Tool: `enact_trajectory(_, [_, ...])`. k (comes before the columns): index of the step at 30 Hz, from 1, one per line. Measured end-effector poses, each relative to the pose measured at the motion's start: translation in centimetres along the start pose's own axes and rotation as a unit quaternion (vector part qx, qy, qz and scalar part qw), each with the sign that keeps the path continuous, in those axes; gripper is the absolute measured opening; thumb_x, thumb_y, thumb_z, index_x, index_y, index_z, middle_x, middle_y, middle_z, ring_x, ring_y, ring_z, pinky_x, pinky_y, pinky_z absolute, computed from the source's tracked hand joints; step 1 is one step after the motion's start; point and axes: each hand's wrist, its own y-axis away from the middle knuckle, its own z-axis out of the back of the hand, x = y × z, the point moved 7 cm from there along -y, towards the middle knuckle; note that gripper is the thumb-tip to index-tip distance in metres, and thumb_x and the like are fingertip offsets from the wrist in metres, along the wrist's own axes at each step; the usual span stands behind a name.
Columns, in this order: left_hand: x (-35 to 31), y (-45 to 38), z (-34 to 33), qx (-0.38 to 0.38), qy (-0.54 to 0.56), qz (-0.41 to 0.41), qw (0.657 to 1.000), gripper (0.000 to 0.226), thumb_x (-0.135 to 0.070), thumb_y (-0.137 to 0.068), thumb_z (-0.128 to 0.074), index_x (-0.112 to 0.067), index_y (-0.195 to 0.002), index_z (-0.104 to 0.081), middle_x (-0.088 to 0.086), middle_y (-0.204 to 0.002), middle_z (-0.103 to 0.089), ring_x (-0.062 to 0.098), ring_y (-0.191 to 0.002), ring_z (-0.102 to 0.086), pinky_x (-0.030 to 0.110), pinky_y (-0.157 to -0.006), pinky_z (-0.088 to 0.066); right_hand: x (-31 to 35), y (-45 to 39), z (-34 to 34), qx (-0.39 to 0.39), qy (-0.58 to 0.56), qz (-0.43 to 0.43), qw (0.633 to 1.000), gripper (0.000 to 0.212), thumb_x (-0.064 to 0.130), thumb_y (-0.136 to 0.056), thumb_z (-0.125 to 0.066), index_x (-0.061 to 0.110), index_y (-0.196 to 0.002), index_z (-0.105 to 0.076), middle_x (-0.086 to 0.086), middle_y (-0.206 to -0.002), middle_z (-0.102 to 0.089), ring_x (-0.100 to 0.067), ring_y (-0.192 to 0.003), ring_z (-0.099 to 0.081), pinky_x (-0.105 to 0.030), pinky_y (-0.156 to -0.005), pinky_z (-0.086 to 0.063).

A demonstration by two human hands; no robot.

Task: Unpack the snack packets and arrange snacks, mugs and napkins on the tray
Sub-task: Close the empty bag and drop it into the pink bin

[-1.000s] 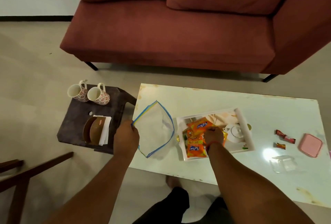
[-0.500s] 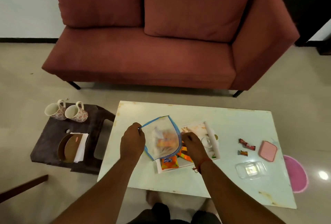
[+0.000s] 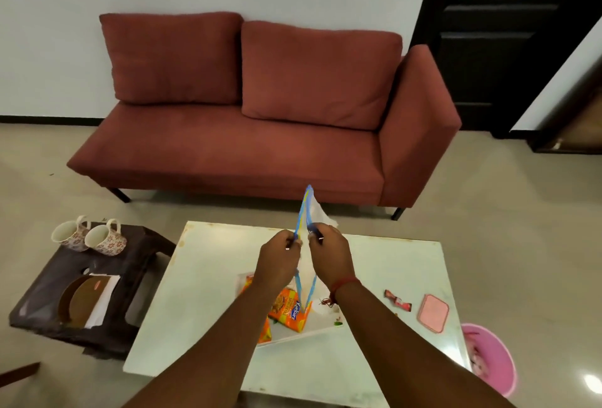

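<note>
Both my hands hold a clear zip bag (image 3: pixel 309 212) with a blue edge, raised above the white table (image 3: pixel 208 293). My left hand (image 3: pixel 277 259) pinches one side of its rim and my right hand (image 3: pixel 330 253) the other. Below them the white tray (image 3: pixel 299 331) lies on the table with orange snack packets (image 3: pixel 288 310) on it, partly hidden by my forearms. Two floral mugs (image 3: pixel 89 236) stand on a dark stool (image 3: pixel 49 306) at the left. White napkins (image 3: pixel 104 300) lie there under a brown holder.
A wrapped candy (image 3: pixel 397 300) and a pink lid (image 3: pixel 433 312) lie on the table's right side. A pink bin (image 3: pixel 488 358) stands on the floor beside it. A red sofa (image 3: pixel 260 134) faces me beyond the table.
My right hand left the tray and took hold of the bag's rim. Both hands lifted the bag above the table. My head tilted up, so the sofa and wall fill more of the view.
</note>
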Motion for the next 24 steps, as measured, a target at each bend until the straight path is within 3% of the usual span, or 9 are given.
enact_trajectory(4, [-2.2,0.8,-2.1,0.087,-0.004,-0.028,0.996,0.025,-0.016,-0.098,-0.048,-0.02,-0.119,-0.063,0.004,-0.11,-0.069,0.021,-0.097,-0.067,0.041,-0.088,-0.058,1.6,0.3,1.1,-0.004,-0.019,0.01,1.0,0.026,0.031,-0.099,-0.049,0.015,-0.114,-0.064,-0.003,-0.107,-0.062,-0.012,-0.093,-0.056,-0.015,-0.078,-0.042])
enact_trajectory(8, [-2.2,1.0,-2.2,0.144,-0.052,-0.07,0.986,0.041,-0.009,-0.098,-0.05,-0.02,-0.137,-0.055,0.0,-0.136,-0.06,0.018,-0.126,-0.054,0.032,-0.107,-0.043,2.2,0.2,3.4,-0.044,0.031,0.018,0.998,0.023,0.019,-0.096,-0.054,0.014,-0.116,-0.065,-0.003,-0.11,-0.065,-0.015,-0.094,-0.06,-0.025,-0.082,-0.053])
enact_trajectory(11, [-2.5,0.3,-0.8,0.104,-0.072,-0.118,0.985,0.044,-0.007,-0.095,-0.055,-0.021,-0.136,-0.055,-0.002,-0.141,-0.054,0.016,-0.131,-0.048,0.028,-0.108,-0.037,3.2,-0.1,4.7,-0.044,0.104,0.049,0.992,0.028,0.013,-0.093,-0.052,0.015,-0.118,-0.066,-0.004,-0.112,-0.066,-0.021,-0.097,-0.062,-0.036,-0.088,-0.053])
enact_trajectory(13, [-2.8,-0.4,1.2,0.023,-0.062,-0.161,0.985,0.049,-0.009,-0.09,-0.063,-0.017,-0.137,-0.05,0.004,-0.141,-0.051,0.022,-0.132,-0.047,0.028,-0.107,-0.038,4.4,-0.2,5.4,-0.03,0.158,0.081,0.984,0.027,0.012,-0.092,-0.051,0.015,-0.113,-0.067,-0.003,-0.108,-0.067,-0.022,-0.098,-0.061,-0.035,-0.084,-0.049])
enact_trajectory(15, [-2.7,-1.3,3.6,-0.037,-0.031,-0.153,0.987,0.068,-0.014,-0.084,-0.073,-0.013,-0.144,-0.04,0.007,-0.146,-0.044,0.025,-0.136,-0.041,0.036,-0.111,-0.037,5.6,-0.4,5.7,0.005,0.193,0.108,0.975,0.027,0.011,-0.091,-0.052,0.016,-0.111,-0.069,-0.003,-0.108,-0.068,-0.023,-0.1,-0.06,-0.031,-0.083,-0.045])
enact_trajectory(18, [-1.1,-2.9,6.2,-0.008,-0.041,-0.126,0.991,0.089,-0.025,-0.081,-0.078,-0.021,-0.153,-0.026,0.003,-0.154,-0.035,0.022,-0.142,-0.032,0.043,-0.115,-0.033,7.6,-0.7,5.5,0.075,0.214,0.134,0.965,0.028,0.011,-0.092,-0.055,0.016,-0.114,-0.07,-0.002,-0.112,-0.069,-0.02,-0.102,-0.06,-0.022,-0.081,-0.039])
enact_trajectory(20, [-0.3,-3.6,7.3,0.05,-0.052,-0.137,0.988,0.069,-0.033,-0.083,-0.075,-0.026,-0.143,-0.043,0.001,-0.14,-0.053,0.019,-0.13,-0.048,0.037,-0.104,-0.043,9.0,-1.0,5.2,0.101,0.218,0.146,0.96,0.027,0.011,-0.091,-0.058,0.016,-0.114,-0.071,-0.002,-0.112,-0.07,-0.017,-0.1,-0.061,-0.019,-0.081,-0.038])
enact_trajectory(22, [0.1,-3.7,8.3,0.087,-0.024,-0.134,0.987,0.033,-0.029,-0.089,-0.069,-0.021,-0.12,-0.063,-0.003,-0.114,-0.069,0.012,-0.104,-0.063,0.025,-0.083,-0.046,10.7,-1.4,5.1,0.097,0.214,0.159,0.959,0.026,0.01,-0.09,-0.06,0.015,-0.112,-0.072,-0.001,-0.11,-0.072,-0.012,-0.094,-0.06,-0.018,-0.08,-0.039])
enact_trajectory(24, [0.4,-3.7,9.3,0.09,0.037,-0.108,0.989,0.01,-0.022,-0.094,-0.063,-0.017,-0.102,-0.067,-0.004,-0.095,-0.074,0.006,-0.086,-0.066,0.025,-0.076,-0.047,11.8,-1.8,5.6,0.072,0.204,0.168,0.962,0.025,0.011,-0.089,-0.063,0.013,-0.112,-0.071,-0.001,-0.108,-0.072,-0.012,-0.094,-0.061,-0.02,-0.083,-0.042])
